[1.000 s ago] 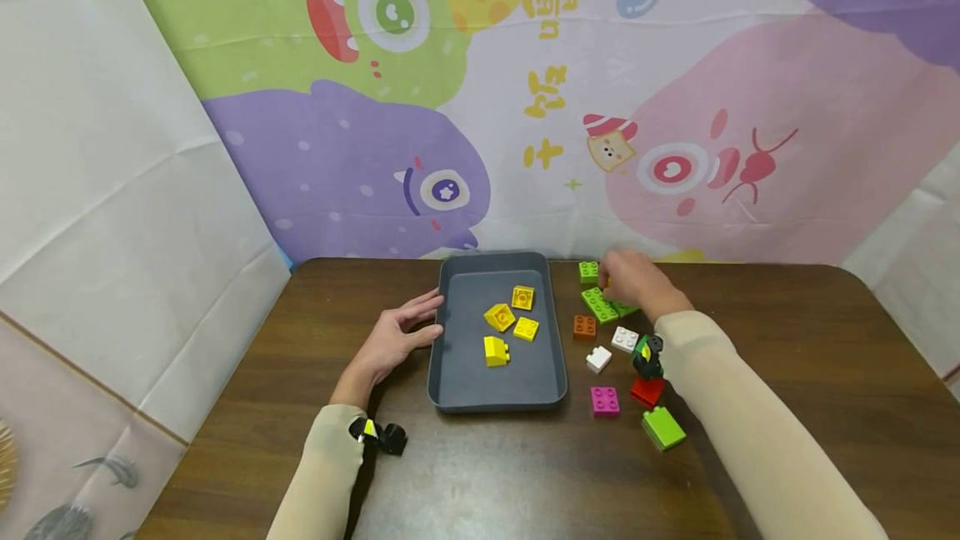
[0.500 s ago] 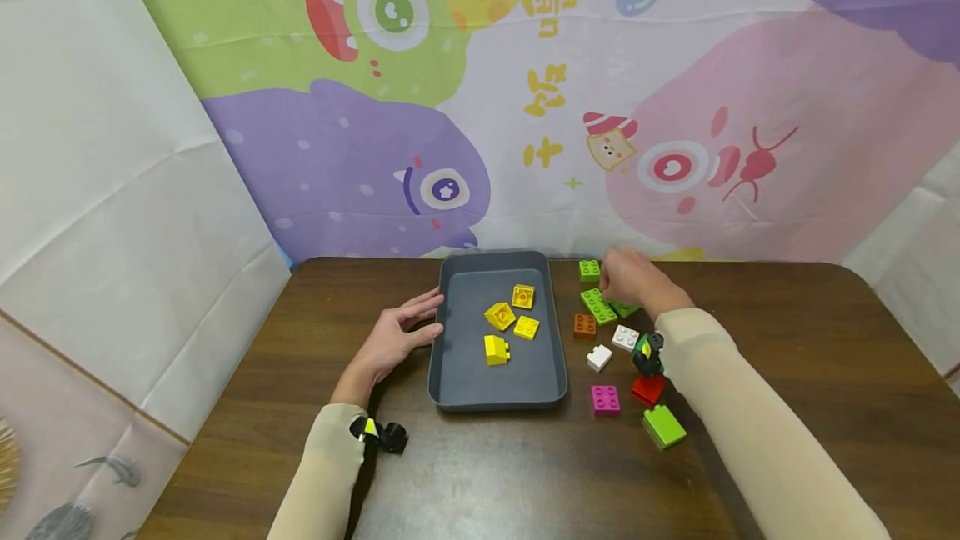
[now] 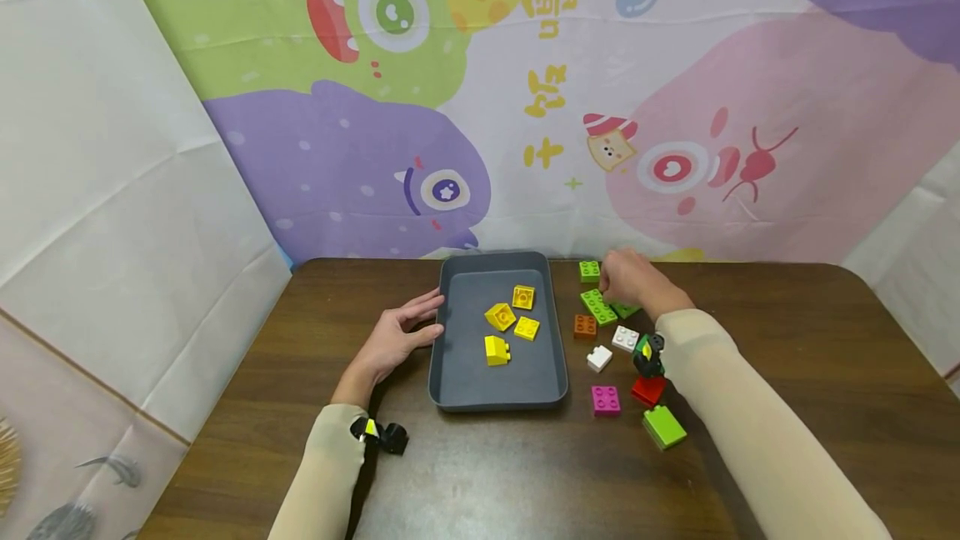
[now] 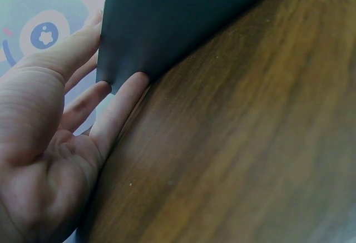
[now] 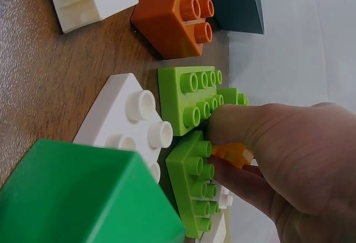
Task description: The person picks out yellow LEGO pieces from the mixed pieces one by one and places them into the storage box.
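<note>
A dark grey tray (image 3: 461, 386) lies on the table with several yellow bricks (image 3: 497, 350) in it. My left hand (image 3: 392, 342) rests against the tray's left side. Its fingers are fairly straight and touch the wall, as the left wrist view also shows. My right hand (image 3: 637, 282) is low among the loose bricks at the back right. In the right wrist view, its thumb and a finger pinch a yellow-orange brick (image 5: 235, 154), mostly hidden by the hand. Close beside the fingertips are two long lime green bricks (image 5: 181, 98), with a smaller lime brick (image 3: 589, 272) farther back.
Right of the tray lie an orange-brown brick (image 3: 585, 326), two white bricks (image 3: 625, 338), a magenta brick (image 3: 605, 400), a red brick (image 3: 648, 391) and a lime brick (image 3: 663, 427). A dark green brick (image 5: 89, 193) is near the right wrist. A cartoon cloth hangs behind the table.
My right fingers have drawn slightly down and away from the small lime brick; the yellow spot by them no longer shows in the head view. The left hand and tray have not moved.
</note>
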The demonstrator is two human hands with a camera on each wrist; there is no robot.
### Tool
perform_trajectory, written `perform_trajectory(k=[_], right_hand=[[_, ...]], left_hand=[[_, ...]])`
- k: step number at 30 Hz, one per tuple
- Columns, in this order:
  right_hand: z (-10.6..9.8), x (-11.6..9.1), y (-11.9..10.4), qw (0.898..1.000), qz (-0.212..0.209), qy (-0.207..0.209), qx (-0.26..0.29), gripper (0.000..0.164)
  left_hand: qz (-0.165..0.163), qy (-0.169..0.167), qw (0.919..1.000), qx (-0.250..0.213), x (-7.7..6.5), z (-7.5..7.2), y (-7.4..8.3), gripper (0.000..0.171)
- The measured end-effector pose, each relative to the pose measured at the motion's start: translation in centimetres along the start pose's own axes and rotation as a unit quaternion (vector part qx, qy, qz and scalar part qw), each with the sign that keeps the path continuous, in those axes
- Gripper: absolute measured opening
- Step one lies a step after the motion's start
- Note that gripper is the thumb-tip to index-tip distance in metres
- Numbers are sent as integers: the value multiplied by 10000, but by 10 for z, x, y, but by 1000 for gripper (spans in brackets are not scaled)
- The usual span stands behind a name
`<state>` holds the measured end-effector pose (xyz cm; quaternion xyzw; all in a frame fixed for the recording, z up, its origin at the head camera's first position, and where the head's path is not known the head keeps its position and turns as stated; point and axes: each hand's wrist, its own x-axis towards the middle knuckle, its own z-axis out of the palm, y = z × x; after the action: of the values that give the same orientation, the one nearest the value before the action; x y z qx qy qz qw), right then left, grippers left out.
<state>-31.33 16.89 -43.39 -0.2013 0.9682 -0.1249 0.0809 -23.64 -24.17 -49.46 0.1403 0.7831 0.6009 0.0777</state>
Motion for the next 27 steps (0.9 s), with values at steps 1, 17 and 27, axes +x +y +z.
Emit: perform_trajectory(k=[1,17,27], right_hand=[[0,0,0,10000,-3,13,-9,36],[-1,2,2,9998,-108,84,-177,16],[-4,0,1,9999,-89,40,-102,21]], left_hand=[[-7,-1,10000,10,0,0,0,62],[12,6,10000,-25,1,1,1,62],[-3,19,10000,70,1,1,0,61]])
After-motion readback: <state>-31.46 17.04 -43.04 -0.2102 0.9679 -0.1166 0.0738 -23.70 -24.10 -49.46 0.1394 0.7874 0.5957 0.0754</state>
